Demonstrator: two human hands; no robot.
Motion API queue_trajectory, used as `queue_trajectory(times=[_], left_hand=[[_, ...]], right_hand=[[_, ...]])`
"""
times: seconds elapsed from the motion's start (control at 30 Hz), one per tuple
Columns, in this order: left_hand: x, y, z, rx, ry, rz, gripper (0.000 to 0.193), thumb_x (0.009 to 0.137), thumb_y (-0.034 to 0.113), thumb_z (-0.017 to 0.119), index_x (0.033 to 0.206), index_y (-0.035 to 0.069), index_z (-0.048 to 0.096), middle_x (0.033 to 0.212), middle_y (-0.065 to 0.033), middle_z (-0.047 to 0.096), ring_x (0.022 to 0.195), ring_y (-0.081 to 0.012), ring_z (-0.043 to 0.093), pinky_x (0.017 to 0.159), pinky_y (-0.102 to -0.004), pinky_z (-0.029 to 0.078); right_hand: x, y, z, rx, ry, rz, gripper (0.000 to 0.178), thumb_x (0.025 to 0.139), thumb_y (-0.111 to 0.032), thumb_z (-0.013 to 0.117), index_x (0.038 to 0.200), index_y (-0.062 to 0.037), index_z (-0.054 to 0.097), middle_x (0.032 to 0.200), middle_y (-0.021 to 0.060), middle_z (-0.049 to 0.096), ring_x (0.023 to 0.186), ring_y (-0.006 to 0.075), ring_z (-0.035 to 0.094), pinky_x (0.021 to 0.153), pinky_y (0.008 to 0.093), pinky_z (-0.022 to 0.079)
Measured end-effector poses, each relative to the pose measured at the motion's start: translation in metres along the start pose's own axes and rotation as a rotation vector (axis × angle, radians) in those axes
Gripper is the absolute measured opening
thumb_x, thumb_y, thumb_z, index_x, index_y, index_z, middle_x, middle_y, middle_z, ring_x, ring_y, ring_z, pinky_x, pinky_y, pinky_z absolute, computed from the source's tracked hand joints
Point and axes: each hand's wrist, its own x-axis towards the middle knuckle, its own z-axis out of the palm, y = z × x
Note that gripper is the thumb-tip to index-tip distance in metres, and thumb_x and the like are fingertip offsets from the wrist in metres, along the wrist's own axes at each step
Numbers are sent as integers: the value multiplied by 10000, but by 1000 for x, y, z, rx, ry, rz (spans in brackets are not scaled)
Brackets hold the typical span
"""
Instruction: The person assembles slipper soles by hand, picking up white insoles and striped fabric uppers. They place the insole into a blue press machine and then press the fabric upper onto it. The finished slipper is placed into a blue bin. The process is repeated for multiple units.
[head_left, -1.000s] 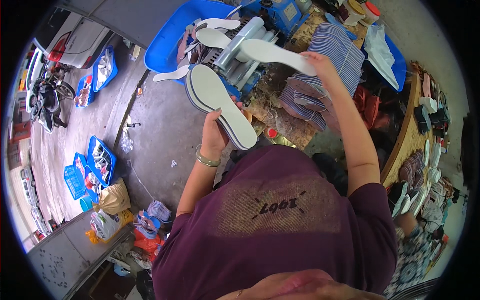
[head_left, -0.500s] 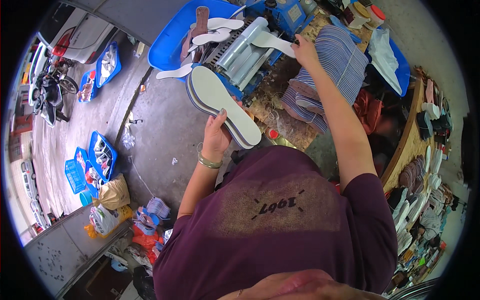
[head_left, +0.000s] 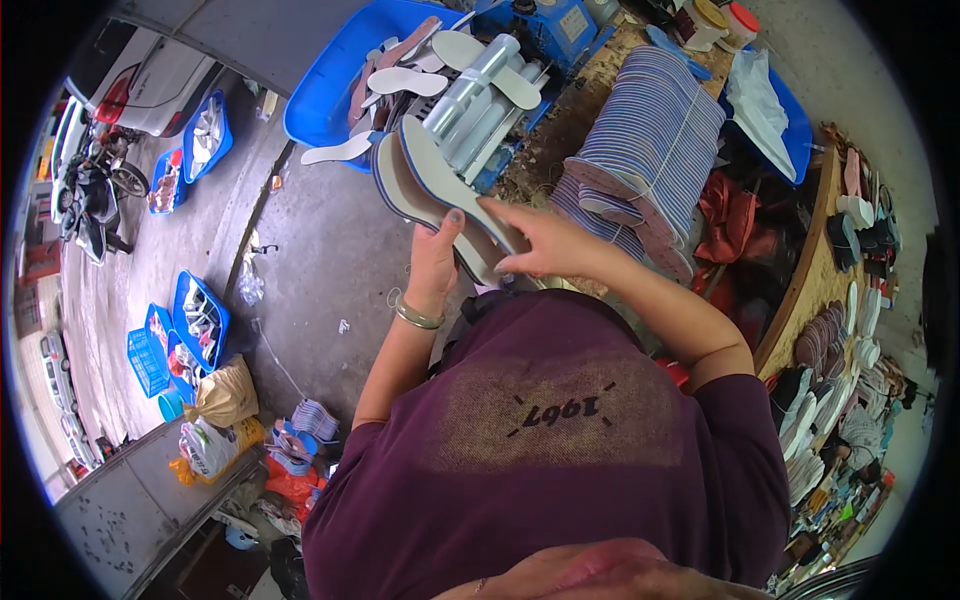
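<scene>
My left hand holds a small stack of white insoles with dark edges, thumb on top. My right hand pinches the heel end of the top insole, which is tilted up from the stack with a gap beneath it. Just beyond the stack's toe end is a roller machine with shiny grey rollers. A white insole lies across these rollers, its near end free of any hand. More white insoles are heaped on the machine's far side.
Behind the heap stands a blue bin. Tied bundles of striped insoles lie on the worn wooden bench at right. Lidded jars are at the bench's far end. Blue crates stand on the floor at left.
My right hand has left the insole at the rollers and come back to lift the stack's top insole. The insole on the rollers has moved away to the left.
</scene>
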Motion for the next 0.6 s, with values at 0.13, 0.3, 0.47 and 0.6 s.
queue_trajectory(times=[0.13,0.3,0.47,0.6], left_hand=[[2,11,-7,72,73,-20,394,969,351,494,1155,4,511,972,-100,627,806,-176,627,723,-302,532],[-3,21,-9,43,71,-20,531,988,483,350,1134,-1,512,901,-91,615,780,-161,621,718,-293,526],[-5,14,-13,4,78,0,520,988,487,342,1114,9,504,926,-75,577,820,-151,601,727,-291,527],[-8,16,-14,30,64,-31,503,994,473,333,1114,13,498,967,-71,557,852,-146,584,741,-296,530]], right_hand=[[-1,10,-42,-247,108,64,713,725,-186,727,1361,-62,431,1177,166,534,1057,309,540,922,368,434],[0,48,-82,-572,324,108,568,733,-184,688,1260,-40,531,1130,167,558,1058,332,534,933,384,427],[1,79,-93,-667,395,195,535,740,-221,694,1236,-70,559,1091,153,576,1047,318,550,886,402,462],[3,84,-92,-667,398,214,529,750,-236,685,1236,-70,559,1103,155,576,1061,319,548,879,402,469]])
